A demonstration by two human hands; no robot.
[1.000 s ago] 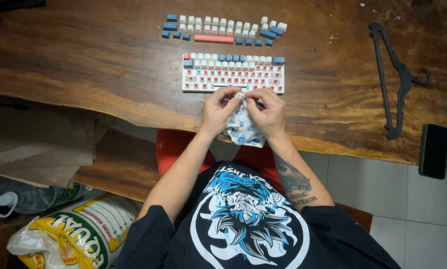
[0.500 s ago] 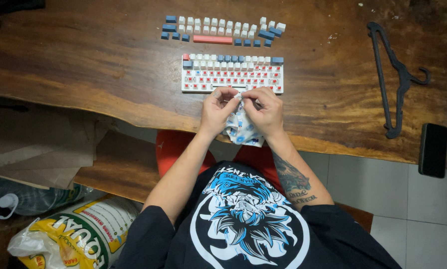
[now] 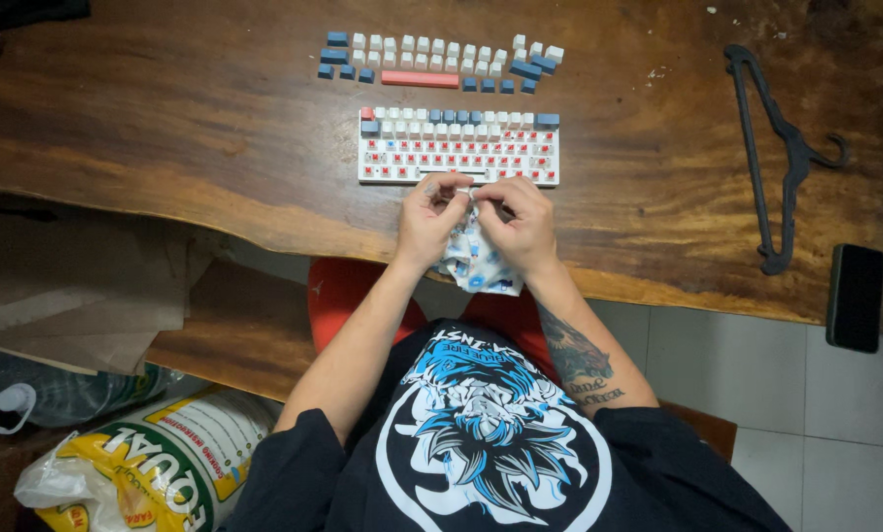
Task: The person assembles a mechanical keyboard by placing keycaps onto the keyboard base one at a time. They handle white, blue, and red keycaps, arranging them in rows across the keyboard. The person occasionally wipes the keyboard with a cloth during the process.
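my left hand [image 3: 429, 219] and right hand [image 3: 522, 223] both have their fingers pinched shut on a small crumpled cloth [image 3: 473, 258], white with blue spots, held between them at the near edge of the wooden bench [image 3: 215, 128]. just beyond my knuckles lies the keyboard [image 3: 459, 147], its lower rows bare of caps, with loose keycaps [image 3: 439, 57] lined up further back.
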